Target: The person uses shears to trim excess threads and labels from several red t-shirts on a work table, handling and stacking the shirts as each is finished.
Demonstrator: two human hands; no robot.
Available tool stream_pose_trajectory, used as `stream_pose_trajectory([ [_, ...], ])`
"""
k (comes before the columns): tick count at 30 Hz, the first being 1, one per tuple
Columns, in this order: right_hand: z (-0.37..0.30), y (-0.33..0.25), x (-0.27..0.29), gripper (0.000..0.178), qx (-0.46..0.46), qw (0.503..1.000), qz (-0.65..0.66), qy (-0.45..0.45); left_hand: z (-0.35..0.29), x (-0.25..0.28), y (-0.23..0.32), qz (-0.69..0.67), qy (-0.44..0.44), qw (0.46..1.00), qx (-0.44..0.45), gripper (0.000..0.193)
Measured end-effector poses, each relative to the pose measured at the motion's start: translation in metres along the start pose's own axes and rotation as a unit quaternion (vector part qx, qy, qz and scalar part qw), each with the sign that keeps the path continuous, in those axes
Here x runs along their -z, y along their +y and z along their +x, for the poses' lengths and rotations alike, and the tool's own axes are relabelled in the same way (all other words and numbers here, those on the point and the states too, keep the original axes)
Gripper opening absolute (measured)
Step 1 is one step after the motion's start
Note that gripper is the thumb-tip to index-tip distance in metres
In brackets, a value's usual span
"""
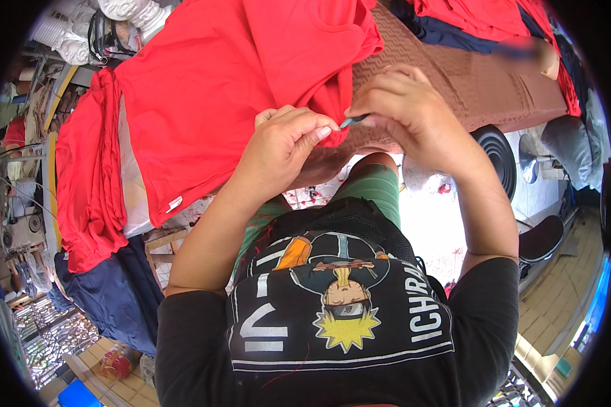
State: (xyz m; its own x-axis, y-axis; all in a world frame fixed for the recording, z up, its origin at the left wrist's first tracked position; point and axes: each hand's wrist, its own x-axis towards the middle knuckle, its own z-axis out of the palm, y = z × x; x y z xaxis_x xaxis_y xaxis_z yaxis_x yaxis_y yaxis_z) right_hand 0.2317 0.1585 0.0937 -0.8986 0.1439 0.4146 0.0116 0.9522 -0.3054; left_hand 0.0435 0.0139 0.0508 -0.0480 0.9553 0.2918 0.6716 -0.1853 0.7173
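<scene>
A red shirt (197,95) lies spread over the table, its neckline towards the far side and a small white label at its near left corner. My left hand (278,146) is closed at the shirt's right edge, thumb and forefinger pinching a bit of the red cloth. In my right hand (411,115) is a small thread cutter (353,121) with a dark grip and a bluish-grey tip. That tip meets the left fingertips, right beside the cloth. My fingers partly hide the cutter, so its exact shape is unclear.
Brown patterned cloth (455,85) covers the table. More red garments (91,169) hang over its left end, above dark blue cloth (115,292). Red and navy clothes (475,20) lie at the far right, near a person's blurred arm. A round black stool seat (497,159) stands at right.
</scene>
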Motion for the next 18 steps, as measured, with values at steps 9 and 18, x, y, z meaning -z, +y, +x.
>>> stream_pose_trajectory([
  [9, -0.039, 0.047, 0.069, 0.031, -0.201, 0.918, 0.178, 0.293, 0.037, 0.05, 0.036, -0.297, -0.345, 0.889, -0.056, 0.026],
  [18, -0.027, 0.045, 0.01, 0.026, -0.259, 0.893, 0.235, 0.282, 0.173, -0.046, -0.064, 0.166, -0.13, 0.976, 0.062, 0.041],
])
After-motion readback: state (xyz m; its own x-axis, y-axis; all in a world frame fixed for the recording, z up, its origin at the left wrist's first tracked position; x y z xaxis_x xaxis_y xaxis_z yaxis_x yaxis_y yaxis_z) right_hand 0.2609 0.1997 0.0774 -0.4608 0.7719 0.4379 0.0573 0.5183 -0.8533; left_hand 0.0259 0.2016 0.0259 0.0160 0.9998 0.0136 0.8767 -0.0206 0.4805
